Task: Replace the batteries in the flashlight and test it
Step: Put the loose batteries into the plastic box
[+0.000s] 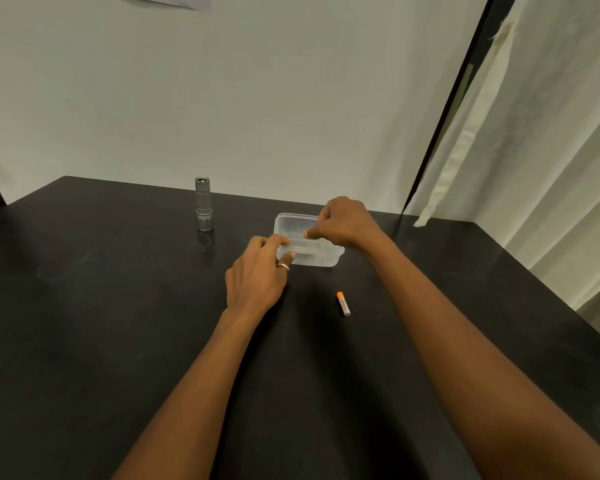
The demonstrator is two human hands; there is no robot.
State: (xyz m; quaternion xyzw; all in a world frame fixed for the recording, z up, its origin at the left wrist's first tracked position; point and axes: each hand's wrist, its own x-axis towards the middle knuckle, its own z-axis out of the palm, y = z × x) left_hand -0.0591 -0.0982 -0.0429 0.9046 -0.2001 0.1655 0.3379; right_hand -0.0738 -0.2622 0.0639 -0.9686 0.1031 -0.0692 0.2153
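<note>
A silver flashlight (pixel 203 204) stands upright on its head near the back of the black table (pixel 118 306). A clear plastic container (pixel 321 256) with a lid sits at the table's middle. My left hand (pixel 257 275), with a ring on one finger, grips the container's near left corner. My right hand (pixel 343 221) pinches the lid from above at the far side. Something brownish shows faintly inside the container. One battery (pixel 343 303) with an orange end lies loose on the table, to the right of my left hand and apart from both hands.
A white wall rises behind the table. A pale curtain (pixel 534 150) hangs at the right beside a dark vertical frame (pixel 447 116). The table's right edge runs diagonally past the curtain.
</note>
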